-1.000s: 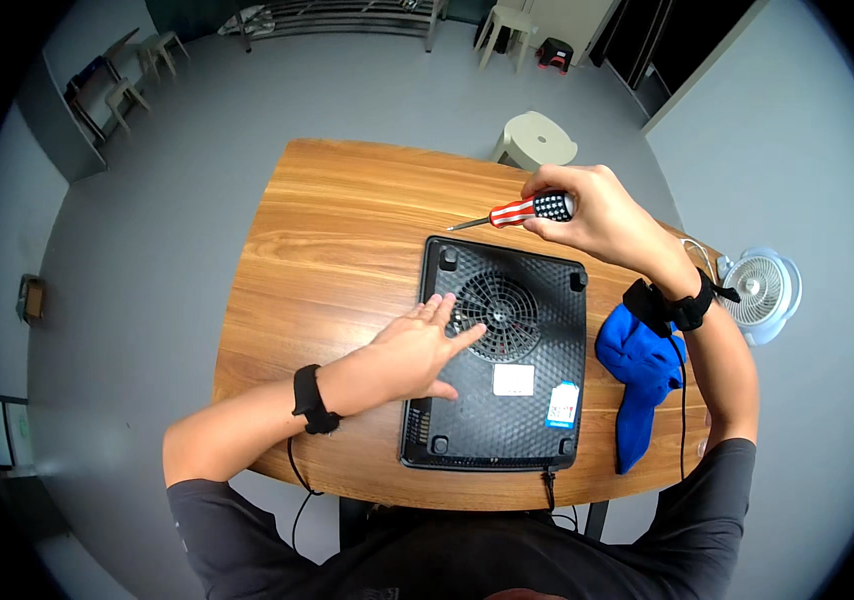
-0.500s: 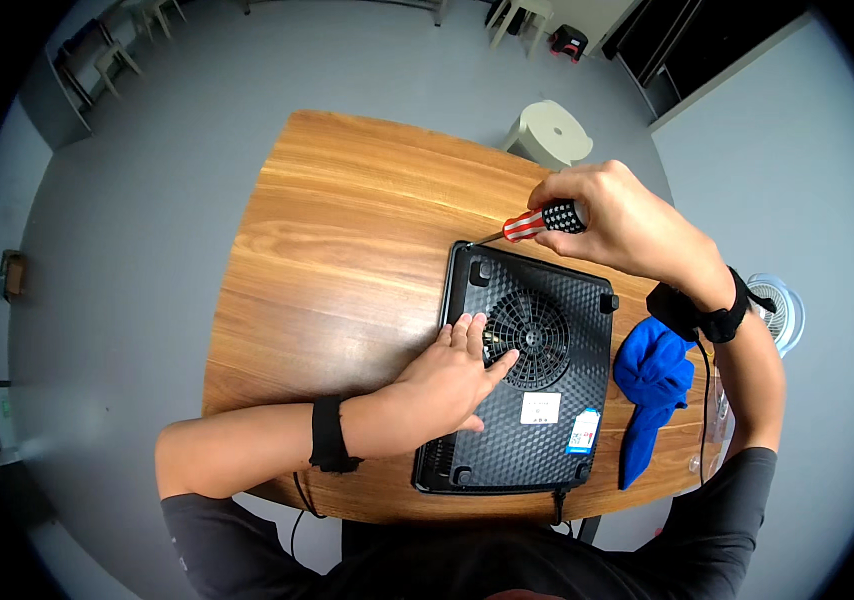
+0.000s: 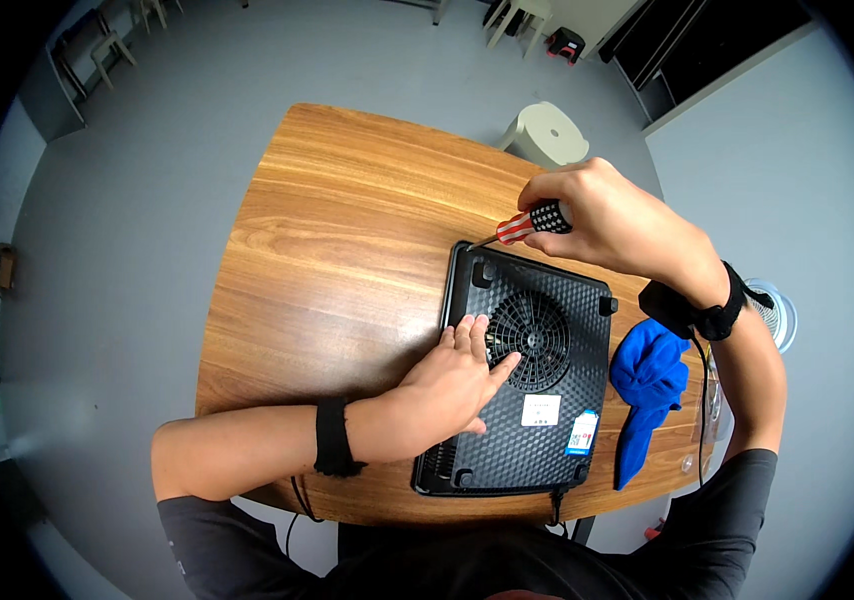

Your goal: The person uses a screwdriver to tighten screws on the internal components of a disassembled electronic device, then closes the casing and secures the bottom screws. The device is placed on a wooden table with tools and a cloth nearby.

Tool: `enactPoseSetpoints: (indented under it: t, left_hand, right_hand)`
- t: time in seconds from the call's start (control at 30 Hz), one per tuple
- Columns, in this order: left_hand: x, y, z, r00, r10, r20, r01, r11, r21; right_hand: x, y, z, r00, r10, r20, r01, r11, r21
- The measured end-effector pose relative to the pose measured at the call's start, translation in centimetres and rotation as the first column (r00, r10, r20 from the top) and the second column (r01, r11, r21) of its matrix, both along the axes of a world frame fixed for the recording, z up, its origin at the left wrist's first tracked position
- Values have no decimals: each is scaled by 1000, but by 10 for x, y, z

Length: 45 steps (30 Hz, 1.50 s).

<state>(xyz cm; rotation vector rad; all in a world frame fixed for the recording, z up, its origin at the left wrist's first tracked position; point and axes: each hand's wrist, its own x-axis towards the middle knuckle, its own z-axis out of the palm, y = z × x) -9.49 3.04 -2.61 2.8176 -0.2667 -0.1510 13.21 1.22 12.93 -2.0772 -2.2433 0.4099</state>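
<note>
On the wooden bench [image 3: 347, 230] lies a black appliance [image 3: 532, 375], flipped underside up, its round fan grille [image 3: 530, 327] facing the camera. Left hand [image 3: 447, 385] is spread flat on the base beside that grille, fingers released and pressing down, gripping nothing. Right hand [image 3: 597, 215] is clenched round a red-and-white striped screwdriver [image 3: 532, 222], and the blade tip sits right at the far left corner of the housing. By the look of it, a screw at that corner is the step in hand, though the screw itself is too small to make out. The next move would call for keeping the tip seated square and the base pinned so it can't slide on the wood.

Labels now: a small white rectangular sticker [image 3: 540, 409] sits just below the grille, and a narrower label [image 3: 582, 432] with a blue patch lies near the lower right corner. Just beside the right edge rests a crumpled blue cloth [image 3: 647, 385]. Beyond the bench stands a pale round stool [image 3: 550, 133] on the grey floor.
</note>
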Motion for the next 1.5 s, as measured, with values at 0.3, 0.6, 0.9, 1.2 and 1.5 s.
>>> enactPoseSetpoints:
  t: [0.3,0.6,0.9,1.2,1.5]
  left_hand:
    - [0,-1,-1,1000,-6,-18,6,1000,0]
    - [1,0,0,1000,-12,-26,12,1000,-12]
    - [1,0,0,1000,-17,-13,16,1000,-24]
    - [0,1,0,1000,-7,-13,7,1000,-31]
    - [0,2,1,1000,-13,5,14,999,-50]
  right_hand:
    - [-10,14,4,998,-42,47,47,994,-103]
    - [-25,34,10,973,-126,193,168,961,-222]
    - [-25,-2,16,984,114,139,-112,994,-21]
    - [-35,-5,7,945,-84,316,129,984,-123]
    - [-19,-13,4,981,78,179,-85,996,32]
